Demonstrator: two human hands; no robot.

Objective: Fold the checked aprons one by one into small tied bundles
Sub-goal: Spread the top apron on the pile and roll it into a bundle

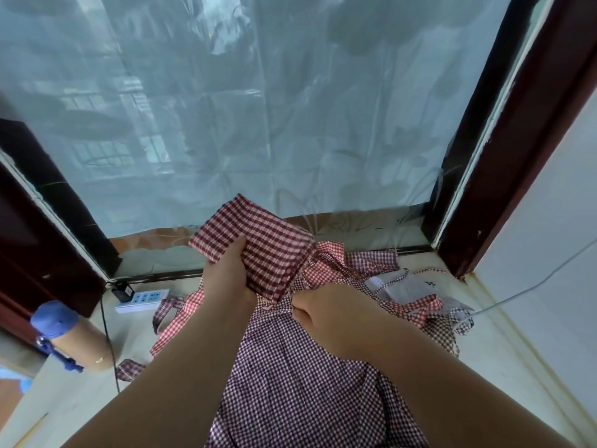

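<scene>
Right now my left hand (230,277) grips the folded red-and-white checked apron (262,245), thumb pressed on its top face and fingers curled underneath, so the bundle sticks up and away from me, tilted, held above the pile. My right hand (324,310) sits just beside the bundle's lower corner, its fingers (299,309) curled in tight against cloth; from here I cannot tell whether they pinch that corner, a strap, or the dark-checked apron (290,386) that spreads out under both my forearms. More red checked aprons (358,270) and a grey one (405,286) lie crumpled beyond my right hand, touching each other. A white power strip (142,299) lies to the left, near the window's plastic sheet (258,124).
</scene>
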